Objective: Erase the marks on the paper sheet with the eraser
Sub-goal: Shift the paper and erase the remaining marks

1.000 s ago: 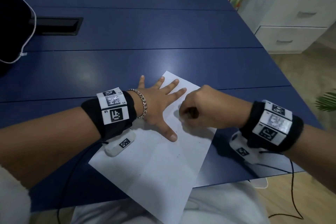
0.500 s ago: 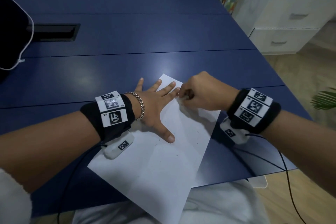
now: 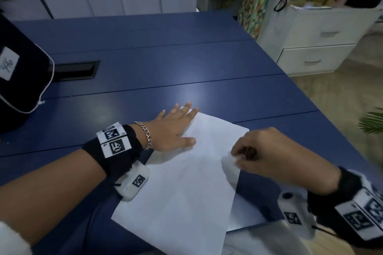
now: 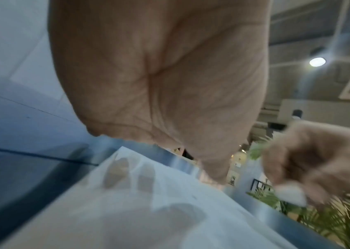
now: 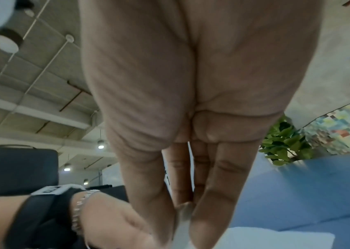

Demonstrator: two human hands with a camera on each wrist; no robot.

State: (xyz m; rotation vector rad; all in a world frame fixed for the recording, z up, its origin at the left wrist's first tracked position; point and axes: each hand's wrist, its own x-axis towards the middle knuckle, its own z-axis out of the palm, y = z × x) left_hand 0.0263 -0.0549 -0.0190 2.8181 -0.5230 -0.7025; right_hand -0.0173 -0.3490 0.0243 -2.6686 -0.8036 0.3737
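The white eraser (image 3: pixel 229 160) is pinched in the fingertips of the right hand (image 3: pixel 267 151), at the right edge of the paper sheet (image 3: pixel 182 182). The picture is too blurry to tell if the eraser touches the paper. The paper lies slanted on the blue table (image 3: pixel 165 64), and its near corner hangs over the table's near edge. The left hand (image 3: pixel 174 128) lies flat with its fingers spread, pressing down the far left corner of the paper.
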